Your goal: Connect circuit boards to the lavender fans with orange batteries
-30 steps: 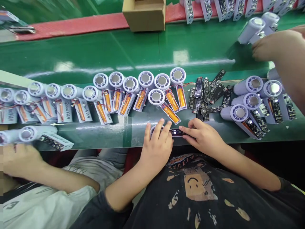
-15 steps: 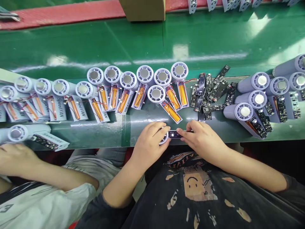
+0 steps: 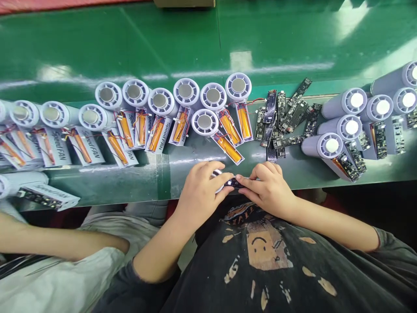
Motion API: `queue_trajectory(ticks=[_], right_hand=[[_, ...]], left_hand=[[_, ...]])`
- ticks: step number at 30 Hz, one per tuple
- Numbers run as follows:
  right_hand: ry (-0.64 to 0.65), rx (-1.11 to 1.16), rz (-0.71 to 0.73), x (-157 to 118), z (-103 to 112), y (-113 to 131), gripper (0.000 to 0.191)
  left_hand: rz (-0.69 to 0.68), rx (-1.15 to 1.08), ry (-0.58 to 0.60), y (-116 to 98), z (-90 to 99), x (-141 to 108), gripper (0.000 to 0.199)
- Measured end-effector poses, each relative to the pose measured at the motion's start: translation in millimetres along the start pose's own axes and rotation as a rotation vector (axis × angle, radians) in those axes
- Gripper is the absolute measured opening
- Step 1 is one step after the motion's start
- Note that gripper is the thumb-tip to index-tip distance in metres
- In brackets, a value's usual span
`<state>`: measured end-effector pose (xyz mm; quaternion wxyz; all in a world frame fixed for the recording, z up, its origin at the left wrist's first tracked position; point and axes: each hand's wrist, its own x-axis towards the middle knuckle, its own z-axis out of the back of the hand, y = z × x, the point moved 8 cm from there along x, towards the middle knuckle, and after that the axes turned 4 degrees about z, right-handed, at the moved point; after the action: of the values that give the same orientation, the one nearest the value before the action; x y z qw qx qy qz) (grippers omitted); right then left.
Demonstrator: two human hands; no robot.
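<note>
- Long green desk [image 3: 97, 43] filling the upper half of the view, with a pale seam running across it and a red strip [image 3: 48, 5] along the far edge
- Dark printed T-shirt [image 3: 260, 256] on the person, at the bottom of the view, right up against the near desk edge
- Co-worker's bare forearm [image 3: 58, 242] at the lower left, above a white garment [image 3: 48, 282]
- Row of pale lilac fan bodies [image 3: 159, 101] across the middle of the desk, each lying beside a white "SpeedFAN" printed shell [image 3: 86, 145] with a wired orange pouch battery [image 3: 230, 148]
- Fan bodies with boards fitted [image 3: 332, 145] in a tilted group at the right
- Loose heap of black circuit boards [image 3: 286, 117] between that group and the row, boards overlapping at various angles
- Left hand [image 3: 200, 193] at the near desk edge, its grip clamped over a round fan housing [image 3: 216, 174], mostly hidden under the fingers
- Right hand [image 3: 265, 189] just beside it, its grip closed, fingertips [image 3: 247, 181] pinching a small black circuit board [image 3: 232, 183]
- That board held between both hands, its end touching the housing
</note>
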<state>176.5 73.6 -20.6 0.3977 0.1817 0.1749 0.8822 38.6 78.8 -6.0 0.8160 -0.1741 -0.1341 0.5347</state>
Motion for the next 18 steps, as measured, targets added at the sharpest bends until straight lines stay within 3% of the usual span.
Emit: queue_trajectory(ticks=[7, 14, 18], right_hand=[[-0.086, -0.103, 0.086, -7, 2, 6, 0.026], [-0.051, -0.288, 0.223, -11, 4, 25, 0.032], [-0.058, -0.290, 0.257, -11, 2, 23, 0.032]], left_hand=[[0.018, -0.026, -0.022, -1, 0.5, 0, 0.018], [0.049, -0.019, 0.000, 1, -2.3, 1, 0.016], [0.029, -0.050, -0.031, 1, -1.8, -1, 0.023]])
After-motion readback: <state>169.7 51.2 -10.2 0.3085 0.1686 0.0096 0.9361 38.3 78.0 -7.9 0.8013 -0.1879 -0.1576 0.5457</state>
